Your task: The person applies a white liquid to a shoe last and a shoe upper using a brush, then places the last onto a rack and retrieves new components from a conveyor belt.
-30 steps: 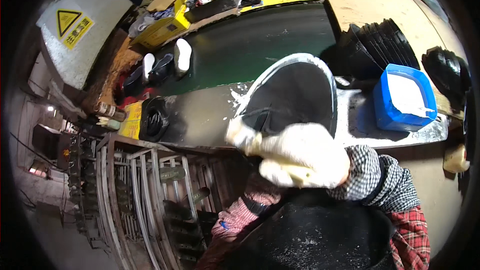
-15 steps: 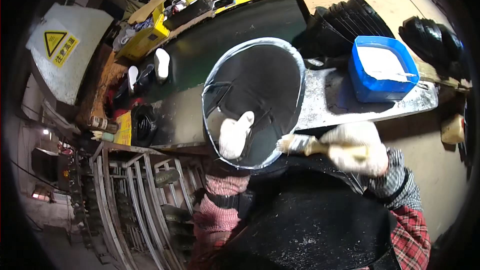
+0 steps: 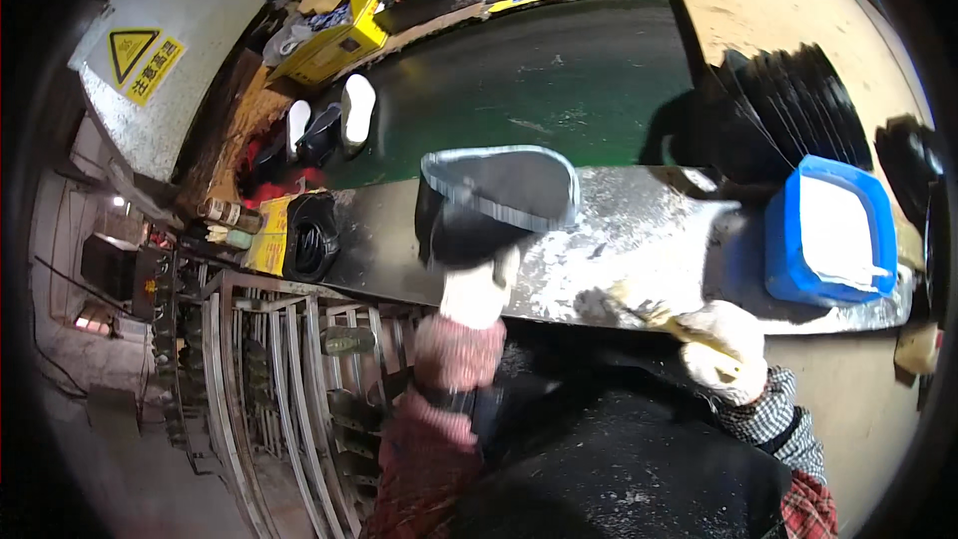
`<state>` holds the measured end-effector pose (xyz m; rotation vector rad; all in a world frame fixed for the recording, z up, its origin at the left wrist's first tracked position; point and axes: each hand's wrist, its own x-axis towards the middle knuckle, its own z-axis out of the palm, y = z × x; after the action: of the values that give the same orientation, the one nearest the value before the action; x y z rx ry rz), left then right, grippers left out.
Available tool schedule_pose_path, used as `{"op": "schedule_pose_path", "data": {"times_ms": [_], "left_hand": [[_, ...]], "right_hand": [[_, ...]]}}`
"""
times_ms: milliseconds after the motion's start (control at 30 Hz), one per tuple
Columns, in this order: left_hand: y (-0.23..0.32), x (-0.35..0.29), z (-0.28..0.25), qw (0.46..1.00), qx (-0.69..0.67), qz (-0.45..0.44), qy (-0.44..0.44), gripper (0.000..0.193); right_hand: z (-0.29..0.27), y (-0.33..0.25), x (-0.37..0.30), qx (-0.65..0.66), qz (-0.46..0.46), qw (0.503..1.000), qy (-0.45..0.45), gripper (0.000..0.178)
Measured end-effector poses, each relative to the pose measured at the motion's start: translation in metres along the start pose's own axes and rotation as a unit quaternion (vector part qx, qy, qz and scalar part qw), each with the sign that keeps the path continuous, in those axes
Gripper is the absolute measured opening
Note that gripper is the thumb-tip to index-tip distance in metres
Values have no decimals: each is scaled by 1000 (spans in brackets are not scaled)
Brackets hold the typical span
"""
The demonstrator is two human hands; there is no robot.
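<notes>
My left hand (image 3: 476, 296) has its gloved fingers gripping the near side of a white-rimmed black piece (image 3: 499, 185) above the counter (image 3: 384, 230). My right hand (image 3: 725, 341) closes around a brush (image 3: 654, 316), apart from that rim; a stroke there calls for reaching left. Rightward, a blue tub (image 3: 784, 250) and stacked black pieces (image 3: 798, 105) crowd the space.

A black, curved, open-topped piece with a white-smeared rim (image 3: 499, 185) tilts over the grey bench (image 3: 379, 240); a pale-handled brush (image 3: 653, 317), blurred, points leftward near the front edge.
</notes>
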<state>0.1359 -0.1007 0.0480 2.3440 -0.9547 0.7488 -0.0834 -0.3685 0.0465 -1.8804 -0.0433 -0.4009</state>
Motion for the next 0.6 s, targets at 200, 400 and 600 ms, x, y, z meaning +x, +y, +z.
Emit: {"op": "schedule_pose_path", "data": {"times_ms": [200,400,600], "left_hand": [[-83,79,22,884,-299,-359,-29,35],[-58,-25,-81,617,-622,-461,139,41],[-216,-299,-117,626,-330,-505,494,34]], "right_hand": [[6,-29,40,-133,-154,979,-19,29],[29,-20,32,-154,-43,987,-28,32],[62,-50,43,-104,23,994,-19,34]]}}
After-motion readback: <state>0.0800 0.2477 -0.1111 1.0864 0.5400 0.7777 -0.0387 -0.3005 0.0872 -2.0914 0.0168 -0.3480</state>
